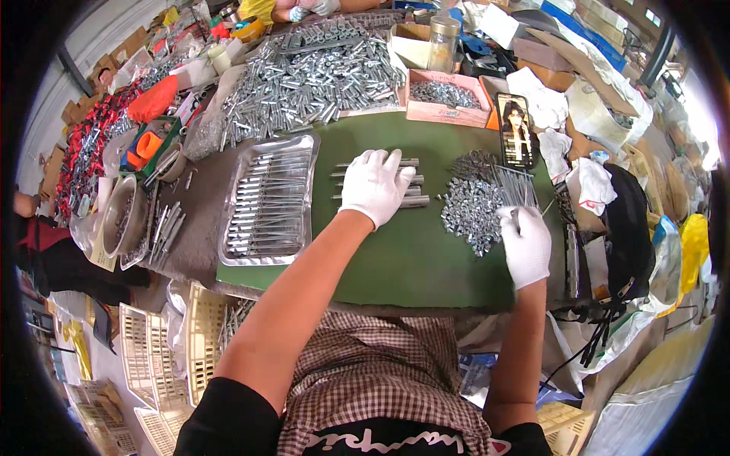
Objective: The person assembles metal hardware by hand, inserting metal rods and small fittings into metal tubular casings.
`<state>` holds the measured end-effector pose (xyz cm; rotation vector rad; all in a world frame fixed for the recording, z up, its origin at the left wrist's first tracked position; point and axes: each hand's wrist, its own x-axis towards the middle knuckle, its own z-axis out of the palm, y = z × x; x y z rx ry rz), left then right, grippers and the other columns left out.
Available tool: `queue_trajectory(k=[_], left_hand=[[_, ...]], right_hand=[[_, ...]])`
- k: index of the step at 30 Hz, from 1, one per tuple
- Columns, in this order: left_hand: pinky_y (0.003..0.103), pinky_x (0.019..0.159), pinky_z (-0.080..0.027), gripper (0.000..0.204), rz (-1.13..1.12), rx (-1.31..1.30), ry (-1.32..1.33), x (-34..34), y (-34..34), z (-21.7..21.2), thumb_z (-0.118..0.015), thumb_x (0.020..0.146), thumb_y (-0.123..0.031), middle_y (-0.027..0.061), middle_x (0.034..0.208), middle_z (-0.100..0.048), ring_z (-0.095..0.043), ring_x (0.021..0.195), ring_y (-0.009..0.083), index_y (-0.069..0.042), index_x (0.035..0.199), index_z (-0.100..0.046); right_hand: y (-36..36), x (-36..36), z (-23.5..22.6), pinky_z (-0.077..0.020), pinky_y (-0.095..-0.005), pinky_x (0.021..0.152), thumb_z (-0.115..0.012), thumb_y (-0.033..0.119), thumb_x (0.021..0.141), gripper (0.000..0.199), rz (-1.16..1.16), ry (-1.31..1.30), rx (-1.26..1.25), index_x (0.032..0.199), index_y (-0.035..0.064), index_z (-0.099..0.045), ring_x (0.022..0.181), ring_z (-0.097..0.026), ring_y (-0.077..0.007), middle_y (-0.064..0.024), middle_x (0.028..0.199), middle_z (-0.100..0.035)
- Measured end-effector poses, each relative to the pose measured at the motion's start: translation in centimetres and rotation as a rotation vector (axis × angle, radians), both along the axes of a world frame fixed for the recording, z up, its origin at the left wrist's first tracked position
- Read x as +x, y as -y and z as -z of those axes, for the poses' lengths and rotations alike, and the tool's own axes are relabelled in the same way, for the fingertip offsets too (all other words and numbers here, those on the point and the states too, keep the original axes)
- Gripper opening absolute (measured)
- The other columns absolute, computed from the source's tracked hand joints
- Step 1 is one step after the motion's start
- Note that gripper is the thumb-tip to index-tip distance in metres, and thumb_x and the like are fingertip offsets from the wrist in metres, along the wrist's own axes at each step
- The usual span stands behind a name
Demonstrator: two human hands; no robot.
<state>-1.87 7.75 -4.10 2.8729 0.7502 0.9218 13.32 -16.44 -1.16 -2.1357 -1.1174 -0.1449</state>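
My left hand (374,186), in a white glove, lies palm down with fingers spread across several metal tubes with thin rods (414,201) on the green mat (365,281). The tubes are side by side, partly hidden under the palm. At the right edge of a heap of small metal nuts (470,213), my gloved right hand (525,242) has its fingers drawn together; what they hold, if anything, is hidden. Just beyond it lies a bundle of thin metal rods (515,185). Left of the mat's middle, a metal tray (313,163) holds a row of rods with sleeves.
A large pile of metal sleeves (312,83) covers the far table. Behind the nuts are a pink box of small parts (449,114), a glass jar (443,45) and a propped phone (517,131). Left stands a bowl (120,216); a black bag (627,228) lies right.
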Motion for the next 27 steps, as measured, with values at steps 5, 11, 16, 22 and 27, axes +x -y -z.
queue_trajectory(k=[5, 11, 16, 22, 27], left_hand=[[0.042, 0.094, -0.046, 0.042, -0.035, -0.095, -0.089, 1.0, -1.0, -0.7, -0.05, 0.097, -0.035, 0.0149, 0.104, -0.065, -0.061, 0.103, 0.031, -0.001, 0.117, -0.062], [0.043, 0.092, -0.047, 0.043, -0.077, -0.166, -0.176, 2.3, -0.7, -1.5, -0.05, 0.095, -0.037, 0.0153, 0.107, -0.065, -0.06, 0.105, 0.0319, -0.002, 0.115, -0.064], [0.044, 0.095, -0.046, 0.046, -0.082, -0.144, -0.159, 2.7, -0.9, -1.2, -0.051, 0.094, -0.038, 0.0163, 0.115, -0.062, -0.058, 0.109, 0.0327, -0.001, 0.119, -0.061], [0.044, 0.098, -0.042, 0.052, -0.091, -0.064, -0.171, 2.8, -0.8, -0.7, -0.051, 0.094, -0.04, 0.0166, 0.121, -0.059, -0.054, 0.115, 0.032, -0.001, 0.128, -0.056], [0.044, 0.095, -0.044, 0.047, -0.054, -0.06, -0.149, 3.1, -0.6, -1.3, -0.053, 0.093, -0.038, 0.0152, 0.115, -0.062, -0.057, 0.11, 0.0313, -0.004, 0.123, -0.06]], right_hand=[[-2.6, 2.7, -0.9, -0.0505, -0.0356, 0.082, -0.058, 0.019, 0.093, 0.02, -0.07, -0.223, 0.092, 0.105, 0.0074, -0.069, 0.093, -0.066, -0.0302, -0.0138, 0.101, -0.069], [-7.5, 7.6, -0.6, -0.0498, -0.0438, 0.078, -0.056, 0.027, 0.09, 0.023, -0.037, 0.125, -0.213, 0.103, 0.0129, -0.07, 0.089, -0.064, -0.0352, -0.0161, 0.096, -0.068], [-12.4, 7.6, -1.2, -0.0497, -0.0473, 0.079, -0.054, 0.027, 0.086, 0.022, -0.027, 0.191, -0.287, 0.087, 0.0067, -0.063, 0.088, -0.063, -0.0377, -0.0191, 0.096, -0.065], [-15.5, 7.0, -2.4, -0.0525, -0.0445, 0.086, -0.058, 0.021, 0.082, 0.026, 0.048, 0.141, -0.65, 0.103, 0.0093, -0.067, 0.098, -0.066, -0.034, -0.0154, 0.102, -0.068], [-15.5, 7.2, -1.7, -0.052, -0.0457, 0.083, -0.057, 0.019, 0.083, 0.019, -0.009, 0.203, -0.566, 0.097, 0.01, -0.066, 0.094, -0.066, -0.0352, -0.0159, 0.096, -0.069]])
